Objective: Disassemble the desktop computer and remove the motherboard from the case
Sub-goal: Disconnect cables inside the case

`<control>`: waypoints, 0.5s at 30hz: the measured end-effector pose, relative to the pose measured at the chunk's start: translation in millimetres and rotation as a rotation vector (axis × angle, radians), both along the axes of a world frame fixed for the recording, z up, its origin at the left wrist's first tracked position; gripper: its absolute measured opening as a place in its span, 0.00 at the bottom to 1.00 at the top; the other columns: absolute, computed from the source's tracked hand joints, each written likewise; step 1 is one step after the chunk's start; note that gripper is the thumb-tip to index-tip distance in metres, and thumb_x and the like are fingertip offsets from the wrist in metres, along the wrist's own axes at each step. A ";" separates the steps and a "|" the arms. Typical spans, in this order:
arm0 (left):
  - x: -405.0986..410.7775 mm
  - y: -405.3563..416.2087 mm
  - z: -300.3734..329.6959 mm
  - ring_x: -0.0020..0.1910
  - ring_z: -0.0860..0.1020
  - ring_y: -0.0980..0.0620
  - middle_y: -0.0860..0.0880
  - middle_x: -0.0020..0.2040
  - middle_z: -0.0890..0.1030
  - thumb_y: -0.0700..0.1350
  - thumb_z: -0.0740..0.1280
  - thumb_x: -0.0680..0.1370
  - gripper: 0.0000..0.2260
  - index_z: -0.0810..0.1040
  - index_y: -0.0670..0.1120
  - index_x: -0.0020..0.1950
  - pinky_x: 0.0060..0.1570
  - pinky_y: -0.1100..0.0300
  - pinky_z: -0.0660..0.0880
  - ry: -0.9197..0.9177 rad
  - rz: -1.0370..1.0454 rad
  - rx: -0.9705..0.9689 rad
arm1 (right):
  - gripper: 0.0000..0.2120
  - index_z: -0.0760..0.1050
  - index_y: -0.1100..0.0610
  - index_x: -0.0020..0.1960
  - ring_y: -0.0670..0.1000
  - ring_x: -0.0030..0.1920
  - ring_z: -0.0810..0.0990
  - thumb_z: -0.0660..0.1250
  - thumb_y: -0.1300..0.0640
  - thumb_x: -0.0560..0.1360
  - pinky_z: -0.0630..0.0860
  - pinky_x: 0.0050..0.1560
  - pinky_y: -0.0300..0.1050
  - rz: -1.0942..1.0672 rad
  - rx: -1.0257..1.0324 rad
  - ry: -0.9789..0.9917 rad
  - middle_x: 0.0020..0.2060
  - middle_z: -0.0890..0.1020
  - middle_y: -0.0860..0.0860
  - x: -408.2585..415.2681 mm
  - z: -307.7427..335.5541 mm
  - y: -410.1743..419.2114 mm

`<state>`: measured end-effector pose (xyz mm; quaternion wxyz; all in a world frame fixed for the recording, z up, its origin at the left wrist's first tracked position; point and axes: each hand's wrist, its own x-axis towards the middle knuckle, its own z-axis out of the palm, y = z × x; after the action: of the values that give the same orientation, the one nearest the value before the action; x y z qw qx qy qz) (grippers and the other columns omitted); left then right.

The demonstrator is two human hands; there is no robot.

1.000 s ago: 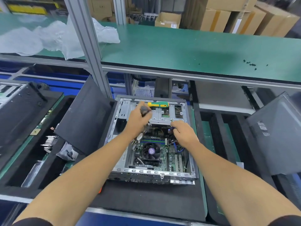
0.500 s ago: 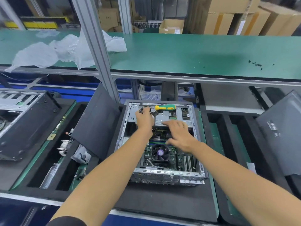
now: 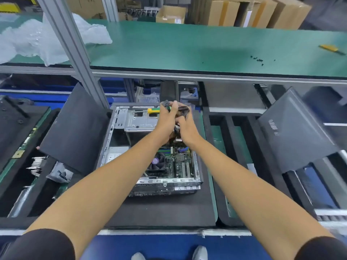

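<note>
While the green worktop (image 3: 206, 47) spans the far side as an upper shelf, with crumpled clear plastic (image 3: 33, 40) at its left end and a scatter of small dark screws (image 3: 257, 59) toward its right, the opened computer case (image 3: 120, 139) lies on its side on a black foam mat (image 3: 169, 209) on the lower level directly in front of the person. A dark side panel (image 3: 75, 132) leans against the case's left edge, and another dark panel (image 3: 296, 132) stands tilted well off to the right. Inside the case the motherboard (image 3: 178, 162) sits flat in the near half, with the black cooler fan (image 3: 156, 163) on its left part. Above the far half of the case, the left hand (image 3: 167, 122) and the right hand (image 3: 186, 126) are raised close together, both with fingers curled round a bundle of dark cables (image 3: 180, 111) with connectors. A screwdriver with a yellow-green handle (image 3: 153, 110) rests on the metal drive bay, just left of the left hand.
</note>
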<state>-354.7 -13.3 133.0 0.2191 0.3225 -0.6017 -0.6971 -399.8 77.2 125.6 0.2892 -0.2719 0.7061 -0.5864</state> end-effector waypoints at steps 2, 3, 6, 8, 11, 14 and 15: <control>-15.8 20.9 1.0 0.69 0.72 0.47 0.46 0.71 0.72 0.59 0.60 0.83 0.28 0.55 0.49 0.79 0.69 0.46 0.70 -0.037 -0.070 -0.095 | 0.31 0.61 0.51 0.78 0.44 0.65 0.73 0.55 0.43 0.76 0.70 0.57 0.43 0.001 0.120 -0.078 0.76 0.68 0.54 -14.2 0.5 16.9; -24.1 32.2 2.3 0.70 0.71 0.47 0.45 0.73 0.70 0.58 0.60 0.83 0.30 0.54 0.46 0.80 0.70 0.47 0.69 -0.056 -0.100 -0.145 | 0.33 0.65 0.55 0.77 0.48 0.67 0.72 0.54 0.41 0.75 0.71 0.58 0.47 -0.011 0.115 -0.130 0.76 0.69 0.56 -22.9 -1.2 27.0; -47.8 66.1 1.9 0.59 0.79 0.45 0.43 0.61 0.78 0.52 0.61 0.84 0.12 0.69 0.49 0.65 0.61 0.47 0.76 -0.060 -0.155 -0.255 | 0.26 0.79 0.52 0.64 0.52 0.46 0.83 0.52 0.41 0.78 0.77 0.42 0.47 -0.107 -0.050 -0.407 0.53 0.85 0.56 -53.3 -7.1 63.2; -63.8 88.3 -3.5 0.53 0.81 0.44 0.45 0.53 0.80 0.50 0.61 0.84 0.06 0.70 0.49 0.57 0.56 0.46 0.78 -0.077 -0.235 -0.322 | 0.25 0.82 0.49 0.58 0.52 0.35 0.80 0.51 0.40 0.77 0.70 0.31 0.41 -0.106 -0.075 -0.534 0.43 0.85 0.53 -72.6 -10.0 91.9; -83.6 117.2 -18.1 0.54 0.81 0.48 0.44 0.56 0.80 0.46 0.60 0.85 0.09 0.69 0.46 0.64 0.57 0.50 0.78 -0.078 -0.410 -0.290 | 0.17 0.76 0.36 0.66 0.51 0.33 0.77 0.54 0.46 0.82 0.64 0.28 0.39 -0.149 -0.074 -0.560 0.45 0.85 0.52 -102.5 -22.5 132.7; -97.8 138.9 -33.7 0.49 0.81 0.62 0.52 0.54 0.82 0.40 0.64 0.83 0.09 0.74 0.51 0.60 0.52 0.63 0.77 -0.077 -0.651 -0.303 | 0.23 0.63 0.39 0.75 0.50 0.31 0.78 0.58 0.55 0.83 0.67 0.26 0.39 -0.339 -0.034 -0.573 0.51 0.82 0.53 -130.7 -43.5 171.0; -102.5 144.6 -38.0 0.48 0.81 0.64 0.55 0.51 0.83 0.41 0.65 0.82 0.09 0.76 0.51 0.60 0.51 0.64 0.76 -0.110 -0.730 -0.347 | 0.22 0.63 0.40 0.75 0.49 0.31 0.78 0.57 0.56 0.84 0.68 0.26 0.39 -0.325 -0.018 -0.580 0.56 0.82 0.53 -137.5 -51.5 184.7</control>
<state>-457.2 131.3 95.0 -0.0241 0.0830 -0.7960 -0.5991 -537.3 262.0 74.1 0.3785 0.0198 0.6231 -0.6841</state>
